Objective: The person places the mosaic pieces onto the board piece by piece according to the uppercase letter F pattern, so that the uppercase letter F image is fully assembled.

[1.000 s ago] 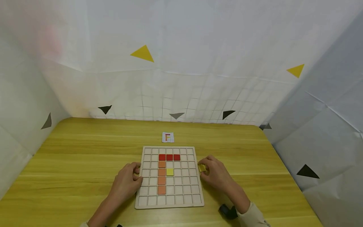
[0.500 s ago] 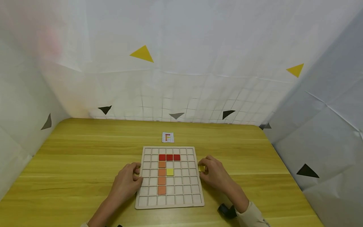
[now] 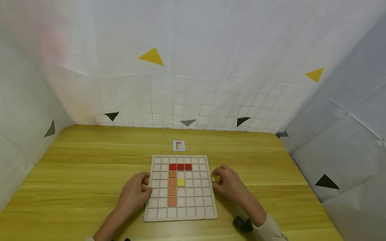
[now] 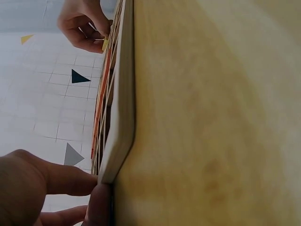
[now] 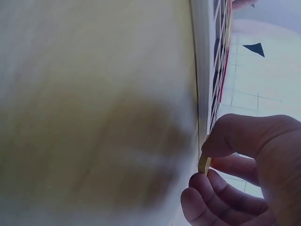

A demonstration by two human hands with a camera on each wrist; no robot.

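Observation:
A pale wooden grid board [image 3: 199, 211] lies on the table before me. Red tiles [image 3: 180, 167] fill a short row near its top, orange tiles [image 3: 172, 191] run down from the row's left end, and one yellow tile [image 3: 181, 182] sits beside that column. My left hand [image 3: 134, 192] holds the board's left edge; the left wrist view shows its digits [image 4: 70, 179] at the rim. Just off the right edge, my right hand [image 3: 230, 184] pinches another yellow tile [image 5: 204, 162] between thumb and fingers. Part of this tile is hidden by the fingers.
A small card [image 3: 179, 145] with a coloured grid pattern lies beyond the board. By the right wrist is a dark object [image 3: 242, 224]. White sheeting [image 3: 196, 93] with triangle markers rises behind the wooden table [image 3: 99, 160] and along both sides.

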